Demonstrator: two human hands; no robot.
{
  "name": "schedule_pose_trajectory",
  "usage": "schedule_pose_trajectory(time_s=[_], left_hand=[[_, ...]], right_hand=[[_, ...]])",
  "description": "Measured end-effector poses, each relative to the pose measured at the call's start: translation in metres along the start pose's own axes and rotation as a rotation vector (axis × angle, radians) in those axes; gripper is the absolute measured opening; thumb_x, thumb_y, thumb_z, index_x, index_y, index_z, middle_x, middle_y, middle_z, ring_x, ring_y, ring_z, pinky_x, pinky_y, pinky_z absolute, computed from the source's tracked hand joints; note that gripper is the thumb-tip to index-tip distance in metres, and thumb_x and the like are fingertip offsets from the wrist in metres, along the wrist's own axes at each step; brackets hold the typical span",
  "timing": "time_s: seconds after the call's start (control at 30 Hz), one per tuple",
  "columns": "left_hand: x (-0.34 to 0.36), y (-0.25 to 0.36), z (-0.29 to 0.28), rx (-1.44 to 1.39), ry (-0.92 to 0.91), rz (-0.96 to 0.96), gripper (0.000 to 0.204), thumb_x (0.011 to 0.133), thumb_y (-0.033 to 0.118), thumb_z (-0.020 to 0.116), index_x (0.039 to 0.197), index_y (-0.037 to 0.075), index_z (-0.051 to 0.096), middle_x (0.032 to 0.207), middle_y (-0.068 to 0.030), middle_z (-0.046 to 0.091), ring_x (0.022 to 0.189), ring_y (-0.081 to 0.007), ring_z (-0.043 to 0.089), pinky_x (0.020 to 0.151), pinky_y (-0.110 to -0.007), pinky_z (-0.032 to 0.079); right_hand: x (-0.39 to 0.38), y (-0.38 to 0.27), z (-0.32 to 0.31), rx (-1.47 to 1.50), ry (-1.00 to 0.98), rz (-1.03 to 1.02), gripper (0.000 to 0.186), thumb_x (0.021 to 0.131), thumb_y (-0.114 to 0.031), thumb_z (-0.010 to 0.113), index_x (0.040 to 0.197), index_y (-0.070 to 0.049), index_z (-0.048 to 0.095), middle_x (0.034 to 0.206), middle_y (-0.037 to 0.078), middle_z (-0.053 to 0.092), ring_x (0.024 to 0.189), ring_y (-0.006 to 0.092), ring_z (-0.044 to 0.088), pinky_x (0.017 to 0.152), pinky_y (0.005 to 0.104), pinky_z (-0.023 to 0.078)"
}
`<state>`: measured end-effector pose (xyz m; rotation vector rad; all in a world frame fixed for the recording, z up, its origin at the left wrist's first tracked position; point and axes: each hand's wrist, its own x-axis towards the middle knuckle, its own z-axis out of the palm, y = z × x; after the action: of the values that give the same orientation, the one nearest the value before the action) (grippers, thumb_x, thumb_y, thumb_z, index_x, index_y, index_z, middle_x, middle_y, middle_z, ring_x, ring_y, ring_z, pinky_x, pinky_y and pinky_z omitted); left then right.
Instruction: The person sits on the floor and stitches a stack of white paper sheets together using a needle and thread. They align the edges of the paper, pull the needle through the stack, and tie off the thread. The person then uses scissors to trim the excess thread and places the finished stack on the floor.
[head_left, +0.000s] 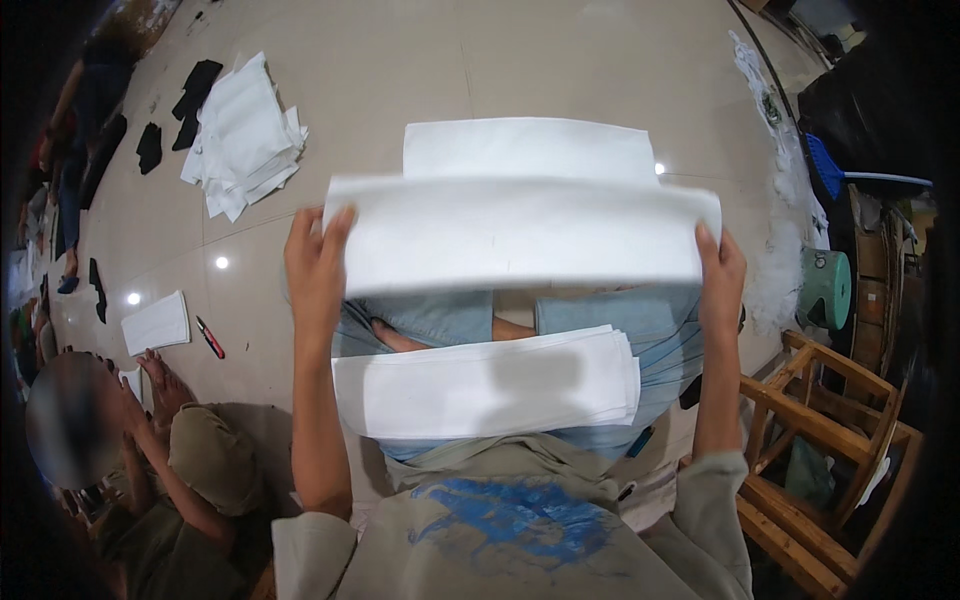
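With both hands I hold a wide white sheet (515,235) at its two ends, raised over my crossed, jeans-clad legs. My left hand (315,255) is closed on the left end, thumb on top; my right hand (720,265) grips the right end the same way. Beyond the held sheet, another white piece (525,145) shows, partly hidden behind it. On my lap lies a narrow stack of white sheets (480,390), with the shadow of the held sheet across it.
A loose white pile (245,120) and dark pieces (195,90) are on the tiled floor, with a small white stack (155,322) and red-handled tool (210,337). A co-worker (200,470) sits at left. At right are wooden frames (840,390), a green stool (825,285) and a blue broom (825,165).
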<state>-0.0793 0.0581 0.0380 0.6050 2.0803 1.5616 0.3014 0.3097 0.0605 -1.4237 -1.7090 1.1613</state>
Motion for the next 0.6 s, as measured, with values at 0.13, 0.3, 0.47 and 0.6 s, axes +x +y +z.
schedule_pose_trajectory(time_s=[0.13, 0.3, 0.47, 0.6], left_hand=[[0.101, -0.012, 0.063, -0.165, -0.063, 0.065, 0.026, 0.103, 0.024, 0.068, 0.106, 0.000, 0.059, 0.076, -0.0037, 0.066, 0.066, -0.0048, 0.052, 0.057, -0.024, 0.040], [0.148, -0.089, 0.106, 0.197, -0.012, 0.166, 0.031, 0.101, 0.028, 0.070, 0.098, -0.002, 0.062, 0.075, -0.0070, 0.067, 0.064, -0.0079, 0.055, 0.058, -0.026, 0.044], [0.139, -0.104, 0.115, 0.077, 0.027, 0.100, 0.034, 0.099, 0.029, 0.072, 0.097, -0.003, 0.062, 0.072, -0.0085, 0.066, 0.062, -0.0098, 0.054, 0.056, -0.029, 0.044], [0.139, -0.085, 0.121, 0.149, 0.025, 0.095, 0.035, 0.099, 0.030, 0.071, 0.100, -0.004, 0.063, 0.072, -0.0115, 0.067, 0.060, -0.0184, 0.059, 0.059, -0.034, 0.048]], right_hand=[[0.119, 0.033, 0.008, 0.197, -0.033, -0.078, 0.048, 0.101, -0.033, 0.069, 0.123, 0.009, 0.067, 0.103, 0.007, 0.071, 0.088, 0.0097, 0.063, 0.080, 0.0245, 0.050], [0.176, 0.099, 0.047, 0.011, -0.124, 0.072, 0.042, 0.101, -0.033, 0.068, 0.120, 0.004, 0.069, 0.094, 0.005, 0.070, 0.078, 0.0101, 0.062, 0.068, 0.0270, 0.051], [0.188, 0.126, 0.056, 0.000, -0.116, 0.069, 0.037, 0.102, -0.034, 0.067, 0.117, -0.001, 0.069, 0.088, 0.003, 0.068, 0.073, 0.0106, 0.061, 0.061, 0.0280, 0.050], [0.191, 0.124, 0.055, 0.013, -0.047, 0.037, 0.035, 0.102, -0.034, 0.066, 0.117, -0.002, 0.070, 0.087, 0.002, 0.067, 0.072, 0.0100, 0.061, 0.060, 0.0275, 0.051]])
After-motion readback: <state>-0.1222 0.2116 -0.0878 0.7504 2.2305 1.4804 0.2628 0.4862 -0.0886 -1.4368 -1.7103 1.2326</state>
